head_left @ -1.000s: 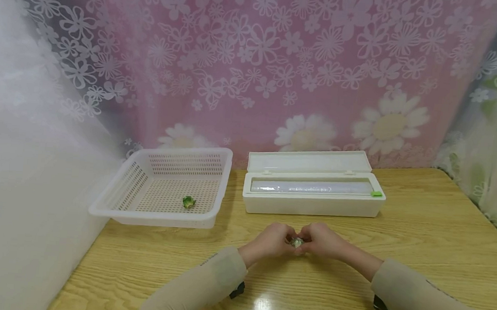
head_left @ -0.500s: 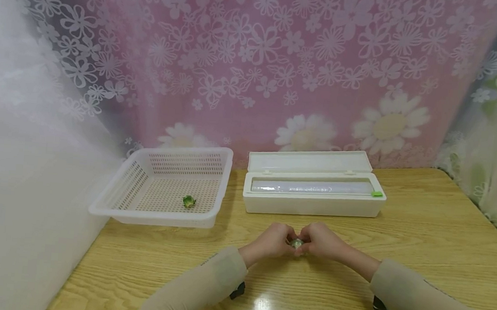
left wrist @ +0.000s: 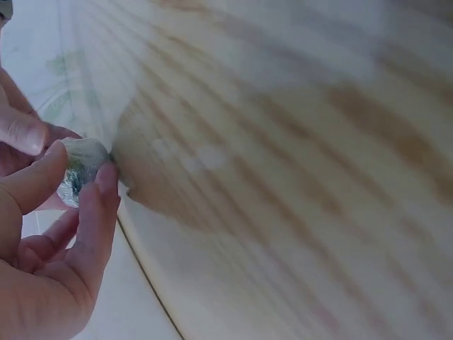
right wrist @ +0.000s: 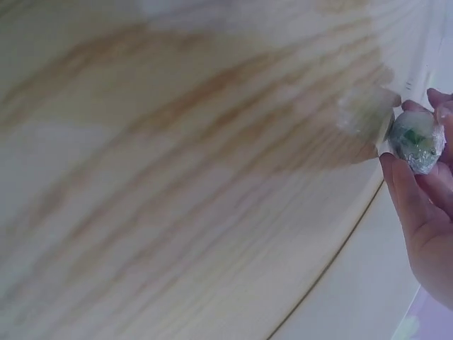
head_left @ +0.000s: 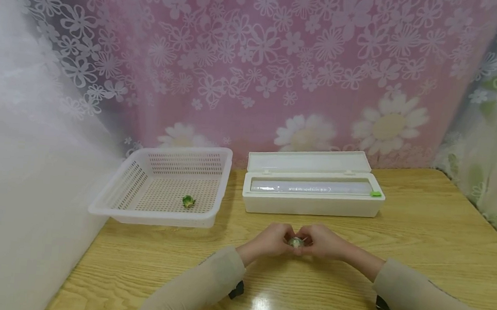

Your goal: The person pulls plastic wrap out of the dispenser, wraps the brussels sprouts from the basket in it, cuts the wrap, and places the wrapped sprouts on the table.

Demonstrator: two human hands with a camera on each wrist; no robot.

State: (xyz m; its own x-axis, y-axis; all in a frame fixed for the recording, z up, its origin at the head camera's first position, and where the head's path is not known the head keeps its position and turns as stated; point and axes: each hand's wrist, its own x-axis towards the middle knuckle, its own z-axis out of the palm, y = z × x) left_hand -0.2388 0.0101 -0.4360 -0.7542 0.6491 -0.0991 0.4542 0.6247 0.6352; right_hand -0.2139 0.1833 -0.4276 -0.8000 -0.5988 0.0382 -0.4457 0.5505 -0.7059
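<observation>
A small round Brussels sprout [head_left: 296, 242], wrapped in clear cling film, is held between both hands at the middle of the table. Its green and pale parts show through the crinkled film in both wrist views. My left hand [head_left: 271, 239] pinches it from the left, thumb and fingertips against the film. From the other side my right hand [head_left: 324, 241] grips it with curled fingers. In the left wrist view the wrapped sprout [left wrist: 85, 161] sits close over the wooden surface. The right wrist view shows the same bundle [right wrist: 417, 143] among the fingertips.
Behind the hands stands a long white dispenser box [head_left: 312, 207], lid up, holding a roll of cling film [head_left: 311, 186] and a green slider [head_left: 375, 194]. A white perforated basket [head_left: 160, 215] at left holds a bare sprout [head_left: 188, 201]. A flowered curtain [head_left: 254, 77] hangs behind the table [head_left: 426, 237].
Both hands stay in place around the wrapped sprout, with their fingers shifting slightly and the bundle showing a little differently between them. The box and basket have not moved.
</observation>
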